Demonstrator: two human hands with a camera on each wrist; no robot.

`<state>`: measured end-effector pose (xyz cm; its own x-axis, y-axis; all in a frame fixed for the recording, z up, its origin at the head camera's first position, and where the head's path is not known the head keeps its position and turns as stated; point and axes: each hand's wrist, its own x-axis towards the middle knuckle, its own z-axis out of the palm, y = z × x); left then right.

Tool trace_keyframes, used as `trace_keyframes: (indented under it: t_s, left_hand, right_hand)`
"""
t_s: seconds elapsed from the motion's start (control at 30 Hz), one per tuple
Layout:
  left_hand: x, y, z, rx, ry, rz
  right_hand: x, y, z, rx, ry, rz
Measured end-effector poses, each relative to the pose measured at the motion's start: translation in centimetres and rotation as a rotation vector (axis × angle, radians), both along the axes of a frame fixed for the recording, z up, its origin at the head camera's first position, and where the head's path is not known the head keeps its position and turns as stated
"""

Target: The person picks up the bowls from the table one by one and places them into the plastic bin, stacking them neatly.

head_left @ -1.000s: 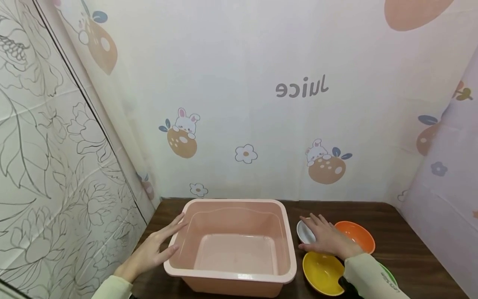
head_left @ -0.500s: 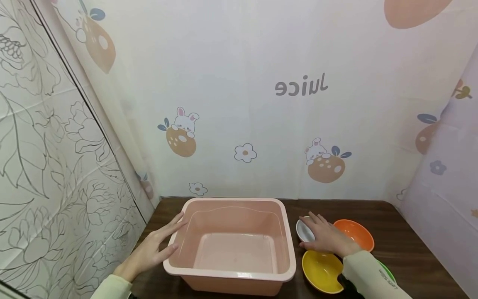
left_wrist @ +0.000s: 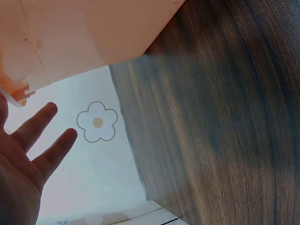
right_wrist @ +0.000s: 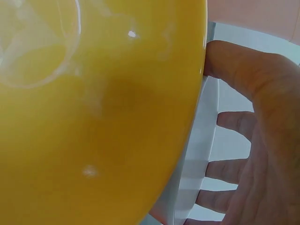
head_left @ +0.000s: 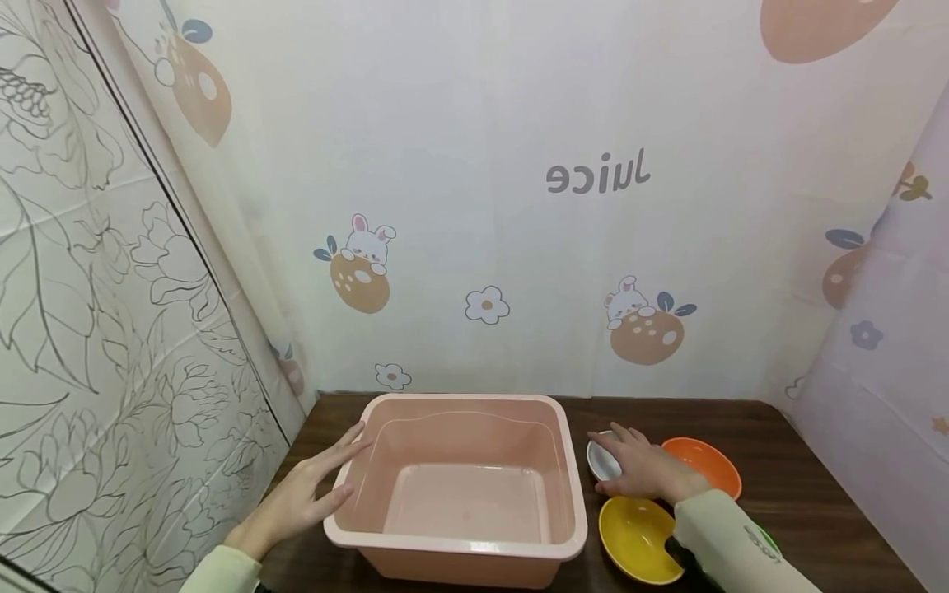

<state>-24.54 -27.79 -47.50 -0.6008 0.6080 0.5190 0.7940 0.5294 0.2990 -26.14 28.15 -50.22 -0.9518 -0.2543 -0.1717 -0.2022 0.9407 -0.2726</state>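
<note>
A pink plastic basin (head_left: 455,550) stands upright on the dark wooden table. My left hand (head_left: 296,498) rests on its left rim with the fingers spread and fairly straight; in the left wrist view that hand (left_wrist: 28,154) shows below the basin's outer wall (left_wrist: 84,33). To the basin's right, my right hand (head_left: 641,465) lies over a small white bowl (head_left: 602,463), partly hiding it. The right wrist view has the fingers (right_wrist: 229,171) spread along the white bowl's edge (right_wrist: 199,140), the thumb by the rim of a yellow bowl (right_wrist: 117,140).
An orange bowl (head_left: 704,463) sits behind my right wrist. The yellow bowl lies in front of that hand, while a green bowl (head_left: 769,539) is mostly hidden under the sleeve. Printed cloth (head_left: 474,206) hangs behind the table (head_left: 830,511), with more cloth at both sides.
My right hand and sleeve have shifted slightly to the left over the white bowl. The left hand, the basin and the bowls stay where they were.
</note>
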Motion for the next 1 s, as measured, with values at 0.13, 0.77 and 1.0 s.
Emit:
trace_keyframes:
  t_s: [0.13, 0.77, 1.0]
  left_hand:
    - [0.11, -0.01, -0.01, 0.005, -0.011, -0.002]
    - [0.21, -0.01, 0.04, -0.008, -0.019, -0.003]
    - [0.21, -0.02, 0.14, -0.014, -0.017, 0.003]
  right_hand:
    - [-0.01, -0.13, 0.06, -0.007, -0.002, 0.0]
    - [-0.18, -0.6, 0.12, 0.03, -0.012, -0.007]
    - [-0.35, -0.79, 0.02, 0.037, 0.022, 0.013]
